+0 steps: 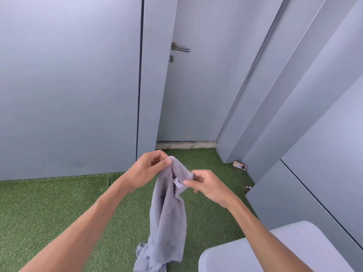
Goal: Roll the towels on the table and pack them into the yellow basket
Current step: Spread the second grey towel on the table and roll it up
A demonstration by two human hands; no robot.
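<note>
A pale lilac-grey towel (169, 216) hangs in the air in front of me, over green artificial grass. My left hand (149, 169) pinches its upper left corner between thumb and fingers. My right hand (206, 185) pinches the upper right corner, close to a small white label. The two hands are close together, so the towel droops in loose folds down to the bottom edge of the view. A white table corner (275, 252) shows at the bottom right. No yellow basket is in view.
Grey walls surround the spot, with a grey door and its metal handle (179, 48) straight ahead. A small flat device (240, 165) lies on the grass by the right wall. Green turf (49, 209) spreads out to the left.
</note>
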